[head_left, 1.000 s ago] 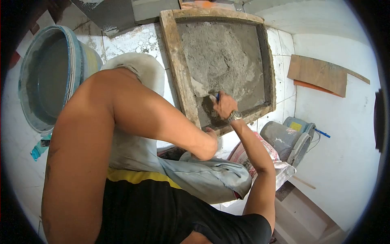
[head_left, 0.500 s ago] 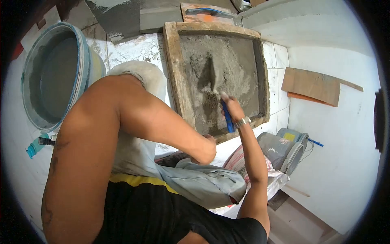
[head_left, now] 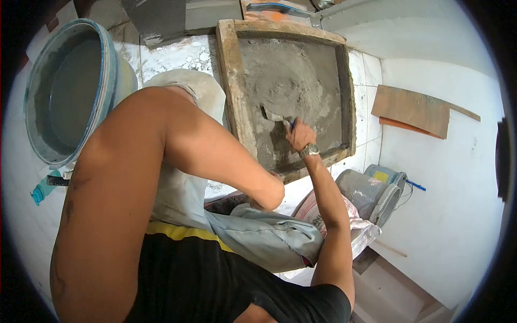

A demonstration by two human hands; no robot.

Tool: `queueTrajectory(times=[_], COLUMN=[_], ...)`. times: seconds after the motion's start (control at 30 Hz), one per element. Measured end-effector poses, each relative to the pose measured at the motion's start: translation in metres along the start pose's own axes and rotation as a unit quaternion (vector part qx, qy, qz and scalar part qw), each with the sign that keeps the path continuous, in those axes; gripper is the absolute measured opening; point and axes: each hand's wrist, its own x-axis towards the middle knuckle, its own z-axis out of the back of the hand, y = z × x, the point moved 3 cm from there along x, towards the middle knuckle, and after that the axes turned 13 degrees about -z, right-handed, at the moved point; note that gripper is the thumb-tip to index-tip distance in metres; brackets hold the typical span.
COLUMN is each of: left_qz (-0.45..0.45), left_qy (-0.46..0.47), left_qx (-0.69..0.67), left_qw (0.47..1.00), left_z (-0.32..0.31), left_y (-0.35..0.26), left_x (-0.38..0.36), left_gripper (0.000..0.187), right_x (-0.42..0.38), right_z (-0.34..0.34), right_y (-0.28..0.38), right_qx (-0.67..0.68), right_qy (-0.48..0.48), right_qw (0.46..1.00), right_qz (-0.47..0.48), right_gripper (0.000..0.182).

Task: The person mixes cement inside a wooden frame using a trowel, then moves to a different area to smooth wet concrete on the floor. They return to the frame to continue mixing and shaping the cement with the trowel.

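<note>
My right hand (head_left: pixel 301 135) is closed around the blue handle of a trowel (head_left: pixel 273 115). The trowel's blade points left, tilted in the wet grey mortar (head_left: pixel 293 70). That mortar lies in a shallow wooden-framed mixing box (head_left: pixel 230 70), with a darker hollow just below the blade. My left hand (head_left: pixel 269 195) hangs bent at the wrist near the box's lower edge, its fingers mostly hidden behind the wrist. The left forearm passes over my raised knee.
A large tub (head_left: pixel 105 107) of greyish liquid stands at left. Buckets (head_left: pixel 363 188) lie at right beside a printed sack (head_left: pixel 309 210). A blue-handled float (head_left: pixel 280 8) is beyond the box; a wooden board (head_left: pixel 412 110) lies against the white surface at right.
The trowel has swung from pointing away from me to pointing left, and my right hand has moved slightly up and left. The mortar's earlier dark groove is largely covered over.
</note>
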Motion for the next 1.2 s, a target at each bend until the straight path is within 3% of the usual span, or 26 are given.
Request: queueTrajectory(times=[0.1,0.17,0.23,0.27,0.3,0.33,0.37,0.5,0.57,0.6,0.67,0.77,0.9,0.97,1.1,1.17,1.2], left_qz=[0.011,0.022,0.016,0.011,0.006,0.011,0.017,0.005,-0.013,-0.01,0.026,0.017,0.02,-0.014,0.006,0.006,0.01], left_qy=[-0.014,-0.008,-0.01,-0.01,-0.01,-0.001,0.007,0.016,-0.013,-0.013,0.036,0.022,0.037,0.008,0.033,-0.029,-0.03], left_qx=[-0.005,-0.018,-0.029,-0.037,-0.035,-0.019,-0.005,-0.017,-0.007,-0.009,-0.013,-0.002,0.003,0.005,0.011,0.003,0.0], left_qw=[1.0,1.0,0.999,0.999,0.999,1.0,1.0,1.0,1.0,1.0,0.999,1.0,0.999,1.0,0.999,1.0,0.999], left_z=[0.001,0.005,0.007,0.008,0.008,0.008,0.008,0.01,0.009,0.01,0.008,0.006,0.003,0.003,0.003,0.013,0.014], left_y=[0.005,0.002,0.001,-0.001,-0.002,-0.003,-0.003,-0.011,-0.01,-0.009,-0.005,-0.005,-0.008,-0.011,-0.014,-0.016,-0.016], left_x=[-0.006,-0.014,-0.026,-0.03,-0.03,-0.031,-0.032,-0.034,-0.022,-0.017,-0.01,-0.009,-0.002,-0.004,0.001,-0.013,-0.02], left_gripper=[0.034,0.034,0.035,0.036,0.036,0.034,0.033,0.034,0.03,0.03,0.032,0.035,0.034,0.033,0.033,0.034,0.034], right_x=[0.005,-0.001,-0.001,-0.013,-0.026,-0.035,-0.04,-0.056,-0.049,-0.049,-0.043,-0.012,-0.006,-0.005,0.014,0.009,0.003], right_z=[0.024,0.032,0.038,0.053,0.066,0.075,0.073,0.045,0.006,0.005,0.003,0.003,0.027,0.023,0.012,0.011,0.011], right_y=[0.008,-0.001,-0.023,-0.027,-0.027,-0.025,-0.03,-0.03,-0.028,-0.015,0.012,0.036,0.048,0.058,0.073,0.059,0.05], right_qx=[0.044,0.164,0.206,0.36,0.5,0.544,0.543,0.294,0.164,0.164,0.024,0.004,0.003,0.07,0.176,0.34,0.418], right_qy=[-0.029,-0.037,0.011,0.118,0.216,0.241,0.24,0.224,0.104,0.104,0.053,0.031,0.031,0.043,0.066,0.259,0.272], right_qw=[0.998,0.986,0.976,0.918,0.822,0.788,0.788,0.926,0.979,0.979,0.995,0.996,0.997,0.995,0.982,0.899,0.859], right_qz=[0.015,-0.019,-0.064,-0.118,-0.168,-0.158,-0.161,-0.08,0.058,0.062,0.076,0.084,0.066,0.058,0.016,-0.098,-0.118], right_gripper=[0.041,0.044,0.045,0.045,0.044,0.04,0.04,0.045,0.044,0.044,0.043,0.047,0.05,0.043,0.043,0.042,0.04])
